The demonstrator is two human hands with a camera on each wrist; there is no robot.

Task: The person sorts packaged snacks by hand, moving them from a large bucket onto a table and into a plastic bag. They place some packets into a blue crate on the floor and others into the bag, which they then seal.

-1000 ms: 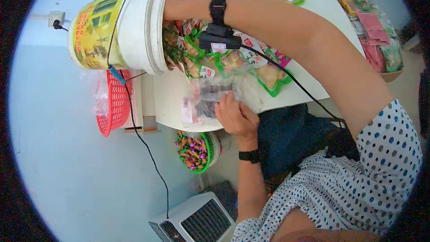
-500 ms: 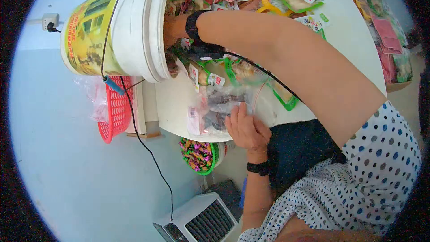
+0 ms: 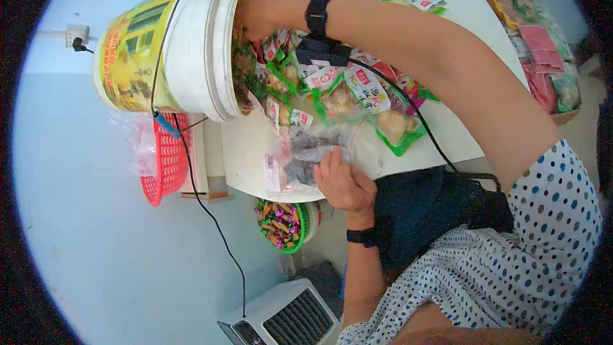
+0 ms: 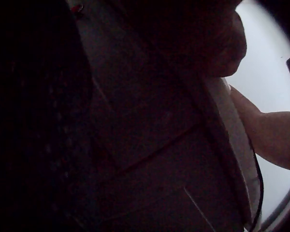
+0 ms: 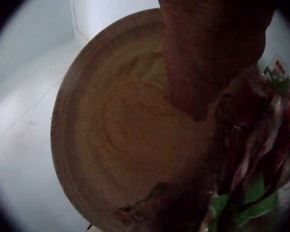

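A large white and yellow bucket (image 3: 185,45) lies on its side on the white table (image 3: 485,38), its mouth towards a heap of snack packets (image 3: 345,92). My right hand (image 3: 258,14) is at the bucket's mouth, fingers curled; whether it holds anything is hidden. The right wrist view shows the bucket's brown inside (image 5: 121,140), with my hand (image 5: 208,53) above and packets (image 5: 261,183) at the right. My left hand (image 3: 338,182) holds a clear plastic bag (image 3: 297,156) with dark packets in it at the table's near edge. The left wrist view is almost black.
A red basket (image 3: 163,160) sits on a low shelf beside the table. Below the table's edge is a green bowl of wrapped sweets (image 3: 281,223), and lower still a white appliance (image 3: 287,316). A box of more packets (image 3: 543,45) stands at the far right. A cable hangs from the bucket.
My right hand reached deeper into the bucket and has now drawn back to its rim. The left hand has stayed on the clear bag.
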